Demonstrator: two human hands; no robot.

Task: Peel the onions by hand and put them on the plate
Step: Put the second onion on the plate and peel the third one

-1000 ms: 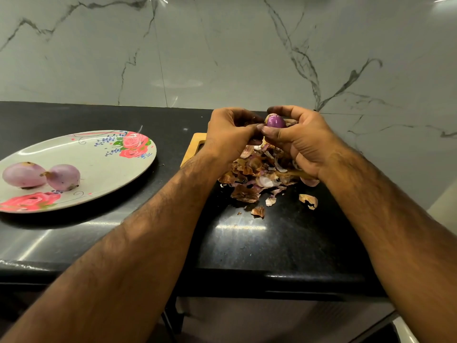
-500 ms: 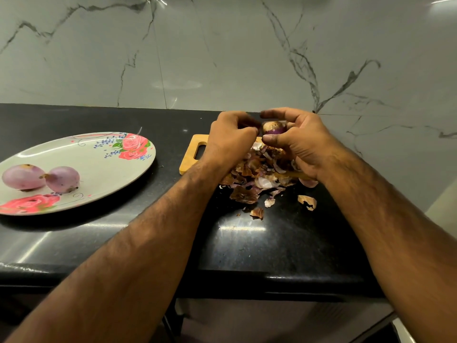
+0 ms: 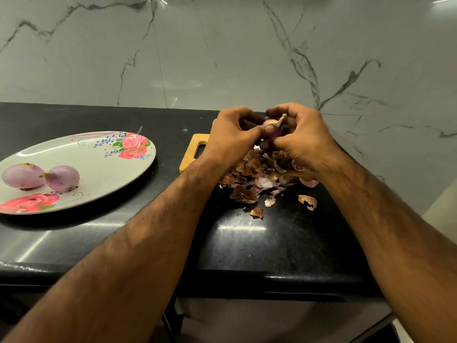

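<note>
Both hands meet above a heap of onion skins [image 3: 257, 177]. My right hand [image 3: 300, 137] grips a small purple onion [image 3: 273, 127] with a dry stalk sticking up. Fingers of my left hand [image 3: 233, 136] curl against the onion, its thumb pressing the onion's side. Most of the onion is hidden by the fingers. Two peeled pale-purple onions [image 3: 23, 175] [image 3: 63, 178] lie side by side on the left part of the oval plate [image 3: 103, 167] with pink roses.
A wooden cutting board [image 3: 195, 149] lies under the skins, its handle end showing left of my hands. Loose skin bits [image 3: 308, 201] lie on the black counter [image 3: 259, 243]. A marble wall stands behind. The counter edge runs close to me.
The onion has been turned in my hands: its shiny purple side showed before, now the pale end with the dry stalk faces up. My left thumb has come onto it.
</note>
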